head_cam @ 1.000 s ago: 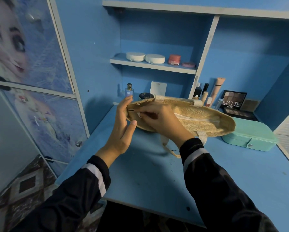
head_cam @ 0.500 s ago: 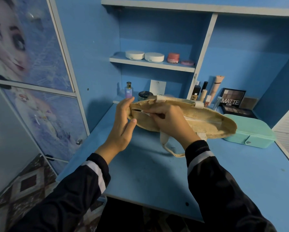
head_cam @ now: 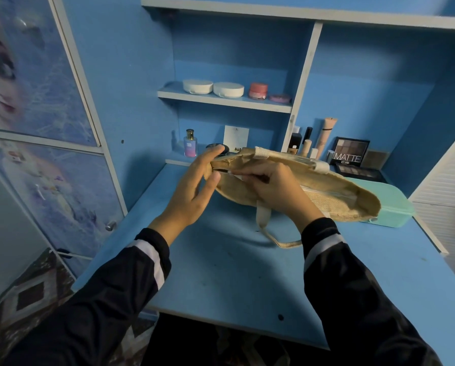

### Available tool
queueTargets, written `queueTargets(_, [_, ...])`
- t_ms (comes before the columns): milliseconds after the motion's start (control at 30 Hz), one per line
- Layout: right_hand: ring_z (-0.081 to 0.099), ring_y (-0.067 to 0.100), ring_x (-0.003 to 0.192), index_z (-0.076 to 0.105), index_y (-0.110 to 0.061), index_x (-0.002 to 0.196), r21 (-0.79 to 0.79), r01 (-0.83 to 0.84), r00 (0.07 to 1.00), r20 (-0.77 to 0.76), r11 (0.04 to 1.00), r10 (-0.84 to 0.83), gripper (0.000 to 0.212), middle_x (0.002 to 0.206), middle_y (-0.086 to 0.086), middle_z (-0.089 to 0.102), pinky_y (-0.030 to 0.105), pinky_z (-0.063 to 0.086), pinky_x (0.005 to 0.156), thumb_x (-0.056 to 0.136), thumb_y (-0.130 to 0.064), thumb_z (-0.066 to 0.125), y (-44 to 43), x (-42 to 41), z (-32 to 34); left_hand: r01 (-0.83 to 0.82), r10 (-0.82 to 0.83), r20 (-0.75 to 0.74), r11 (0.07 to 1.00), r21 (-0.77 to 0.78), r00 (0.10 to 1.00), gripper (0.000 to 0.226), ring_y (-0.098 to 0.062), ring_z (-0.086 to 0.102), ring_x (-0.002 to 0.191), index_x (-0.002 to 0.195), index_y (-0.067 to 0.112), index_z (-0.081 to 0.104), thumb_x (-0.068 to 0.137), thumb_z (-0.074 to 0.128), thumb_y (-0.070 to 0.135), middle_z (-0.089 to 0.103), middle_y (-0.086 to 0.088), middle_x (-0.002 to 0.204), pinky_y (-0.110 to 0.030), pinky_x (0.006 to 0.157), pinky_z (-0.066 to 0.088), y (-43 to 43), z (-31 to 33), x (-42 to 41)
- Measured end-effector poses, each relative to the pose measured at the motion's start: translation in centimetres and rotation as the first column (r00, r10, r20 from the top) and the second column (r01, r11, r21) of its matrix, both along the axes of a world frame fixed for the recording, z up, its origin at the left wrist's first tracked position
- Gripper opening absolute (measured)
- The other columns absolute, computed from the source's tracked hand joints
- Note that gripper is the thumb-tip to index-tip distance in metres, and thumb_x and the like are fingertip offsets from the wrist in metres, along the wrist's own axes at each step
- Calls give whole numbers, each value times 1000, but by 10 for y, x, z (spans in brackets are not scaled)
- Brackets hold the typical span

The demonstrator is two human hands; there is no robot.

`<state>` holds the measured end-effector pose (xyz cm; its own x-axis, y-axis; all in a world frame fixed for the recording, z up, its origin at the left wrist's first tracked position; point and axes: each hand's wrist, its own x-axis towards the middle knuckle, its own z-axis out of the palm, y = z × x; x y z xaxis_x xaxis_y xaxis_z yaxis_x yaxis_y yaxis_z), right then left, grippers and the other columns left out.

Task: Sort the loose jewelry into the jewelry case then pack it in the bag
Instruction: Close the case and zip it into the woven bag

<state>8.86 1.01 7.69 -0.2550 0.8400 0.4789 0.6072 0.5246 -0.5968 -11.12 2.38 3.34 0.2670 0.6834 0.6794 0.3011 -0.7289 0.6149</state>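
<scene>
Bag (head_cam: 334, 196) gripped at its end by left hand (head_cam: 192, 191), right hand (head_cam: 276, 191).

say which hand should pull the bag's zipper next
Right, likely: the right hand pinches at the zipper of the jute bag, while the left hand grips the bag's end, steadying it.

Blue desk (head_cam: 221, 286) under a blue hutch, with 1 short shelf (head_cam: 247, 103) and a white-edged divider (head_cam: 304, 88). Left: 2 picture-printed cabinet panels (head_cam: 49, 180). Patterned floor (head_cam: 23, 294) below. Light dim, bluish.
</scene>
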Motion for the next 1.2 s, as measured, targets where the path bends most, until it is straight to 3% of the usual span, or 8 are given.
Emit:
queueTargets(200, [59,1,97,76,-21,106,2,-15,1000,9,1000,15,25,104,-8,71,10,43,84,91,-8,62,-2,0,4,-23,29,-65,995,99,997,35,-15,42,137,137,19,50,103,45,11,49,-4,142,-21,110,32,10,2,8])
queueTargets(367, [59,3,97,75,-22,108,11,-14,998,60,1000,13,24,105,-9,70,6,40,82,92,-10,62,1,-1,2,-28,38,-61,988,149,997,36,-17,46,132,136,11,51,103,37,4,53,-8,136,-28,112,32,13,1,9])
queueTargets(600, [56,1,88,76,-19,105,5,17,999,48,1000,-17,21,99,-7,70,2,37,73,89,-12,65,0,-5,0,-61,71,-57,986,157,996,37,-17,45,133,130,16,53,103,32,2,51,-9,137,-26,112,31,15,-1,10])
queueTargets(733, [62,10,84,75,-15,105,33,38,999,28,999,-39,20,96,-1,70,18,50,77,85,-19,73,2,-9,-5,-64,73,-60,988,140,995,37,-20,46,133,128,16,56,103,32,4,51,-8,138,-30,112,34,17,-2,9])
queueTargets(900, [62,17,78,74,-9,101,128,84,996,3,988,-85,28,90,4,67,32,54,75,75,-13,81,6,-16,-14,-51,55,-37,993,104,998,38,-20,45,134,128,14,56,103,32,-1,52,-9,137,-28,113,32,17,-1,9])
queueTargets(1200, [62,14,79,76,-13,101,137,93,995,20,986,-96,25,93,3,70,27,52,76,79,-3,71,5,-17,-13,-17,17,83,1000,-4,996,35,-12,51,128,127,18,57,105,33,5,59,1,131,-31,111,38,11,2,11])
